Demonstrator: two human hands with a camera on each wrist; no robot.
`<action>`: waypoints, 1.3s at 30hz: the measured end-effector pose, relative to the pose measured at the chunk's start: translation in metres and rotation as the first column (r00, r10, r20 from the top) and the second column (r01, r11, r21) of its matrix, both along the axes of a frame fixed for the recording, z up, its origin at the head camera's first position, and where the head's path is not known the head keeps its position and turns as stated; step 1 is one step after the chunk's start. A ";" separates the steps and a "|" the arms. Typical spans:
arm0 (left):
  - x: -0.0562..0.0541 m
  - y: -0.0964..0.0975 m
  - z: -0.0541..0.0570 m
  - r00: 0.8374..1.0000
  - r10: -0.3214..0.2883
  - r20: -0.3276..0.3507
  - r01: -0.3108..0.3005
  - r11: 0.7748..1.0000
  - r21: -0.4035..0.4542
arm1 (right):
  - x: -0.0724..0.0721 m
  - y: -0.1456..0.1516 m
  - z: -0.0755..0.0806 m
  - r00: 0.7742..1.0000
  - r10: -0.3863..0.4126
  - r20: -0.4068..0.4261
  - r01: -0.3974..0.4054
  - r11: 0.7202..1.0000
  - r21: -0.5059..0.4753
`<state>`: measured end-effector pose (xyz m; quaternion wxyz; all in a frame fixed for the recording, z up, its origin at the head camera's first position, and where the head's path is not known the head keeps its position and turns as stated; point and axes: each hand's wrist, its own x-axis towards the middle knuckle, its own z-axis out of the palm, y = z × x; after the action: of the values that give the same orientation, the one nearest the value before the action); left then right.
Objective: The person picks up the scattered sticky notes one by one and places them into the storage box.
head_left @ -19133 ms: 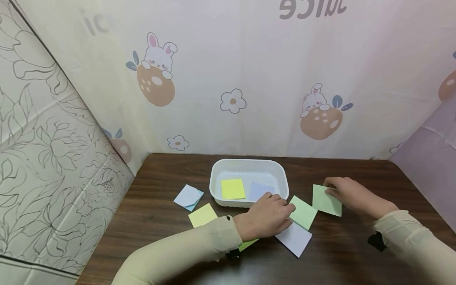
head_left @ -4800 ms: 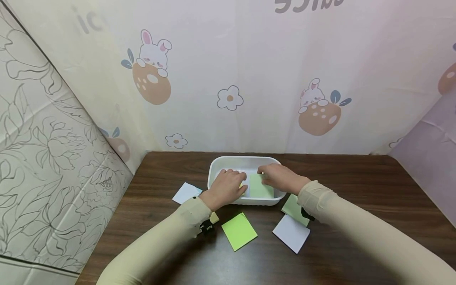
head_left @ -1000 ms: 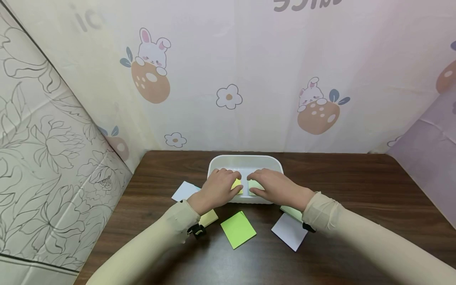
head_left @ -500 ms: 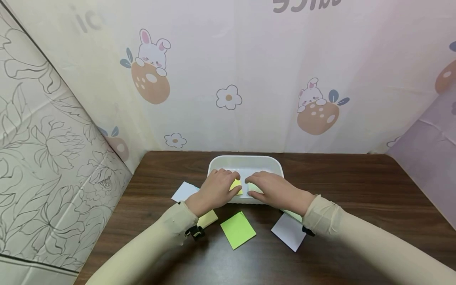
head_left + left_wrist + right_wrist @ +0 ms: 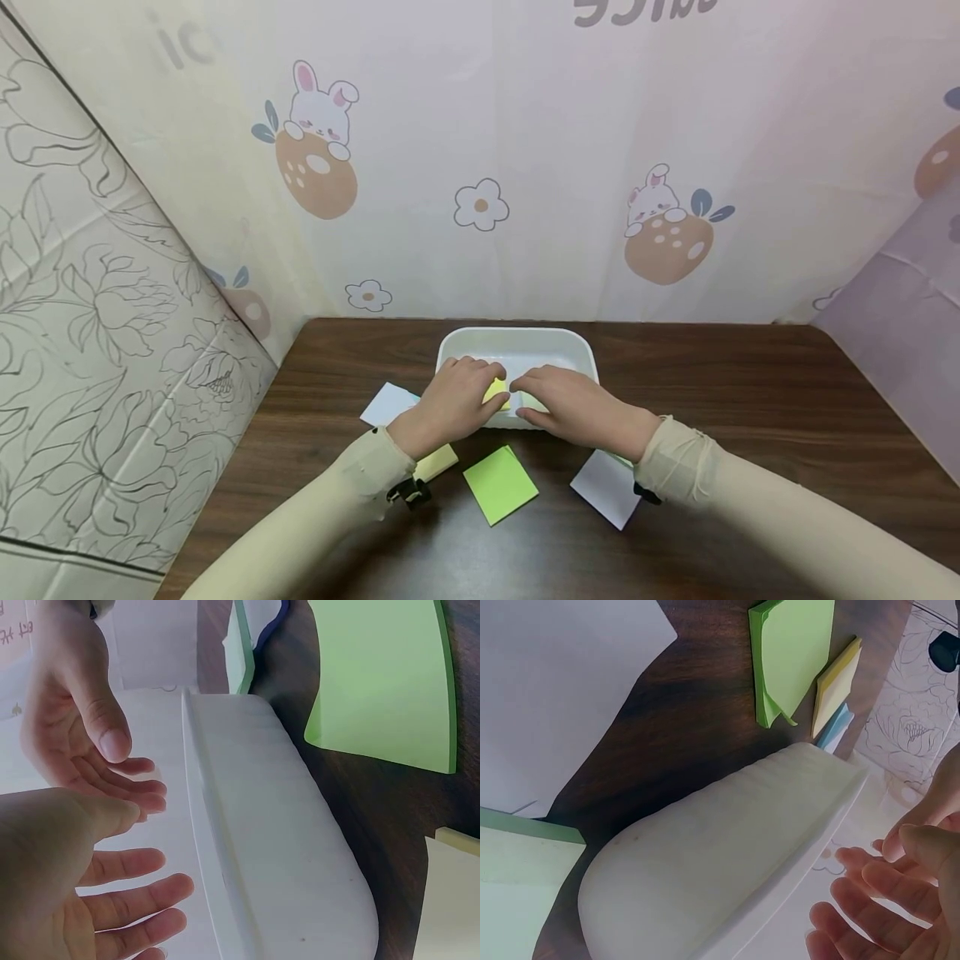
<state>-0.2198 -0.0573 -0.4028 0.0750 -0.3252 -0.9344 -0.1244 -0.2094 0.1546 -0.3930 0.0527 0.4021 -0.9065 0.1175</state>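
Note:
Both hands hover over the near side of a white plastic tub (image 5: 517,333). My left hand (image 5: 457,396) is over its left half, fingers bent loosely with nothing between them. In the tub, a bright yellow sticky note pad (image 5: 498,393) shows past its fingertips. My right hand (image 5: 573,404) faces it from the right, thumb and fingers apart around nothing. Beneath it a pale green sticky note pad (image 5: 534,402) lies mostly hidden. The wrist views show the left fingers (image 5: 150,900) and right fingers (image 5: 877,900) relaxed near the tub's rim.
On the dark wooden table (image 5: 750,392), a lime green pad (image 5: 501,485) lies in front of the tub. A lilac pad (image 5: 606,490) is to its right, partly overlapped by a pale green pad (image 5: 525,877). Pale yellow (image 5: 437,462) and white-and-blue pads (image 5: 388,403) are on the left.
A pale green pad from the table's right side now lies in the tub. In the last second the right hand has drifted slightly left and nearer; the left hand is nearly still.

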 end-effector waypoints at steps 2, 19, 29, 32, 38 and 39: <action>0.001 -0.001 0.000 1.000 -0.002 -0.005 0.002 1.000 0.001 | 0.001 -0.001 0.000 1.000 0.004 0.004 -0.004 1.000 0.001; 0.004 -0.013 0.000 1.000 0.025 -0.017 -0.025 1.000 0.001 | 0.009 -0.008 0.001 1.000 0.026 0.010 -0.026 0.999 0.019; 0.005 -0.023 -0.001 0.999 0.050 0.012 -0.051 0.998 0.040 | 0.014 -0.013 -0.001 0.999 0.049 0.010 -0.050 0.999 0.020; 0.006 -0.027 -0.001 0.998 0.060 0.004 -0.060 0.997 0.044 | 0.015 -0.015 -0.001 0.999 0.053 0.011 -0.053 0.998 0.024; 0.006 -0.034 -0.003 0.997 0.075 -0.026 -0.074 0.996 0.048 | 0.020 -0.021 -0.002 0.997 0.073 0.037 -0.074 0.997 0.027; 0.006 -0.035 -0.003 0.996 0.080 -0.028 -0.078 0.996 0.048 | 0.021 -0.022 -0.003 0.996 0.077 0.046 -0.078 0.997 0.028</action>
<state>-0.2139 -0.0926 -0.4060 0.1015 -0.2879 -0.9422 -0.1383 -0.1887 0.1324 -0.3956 0.0220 0.4349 -0.8928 0.1150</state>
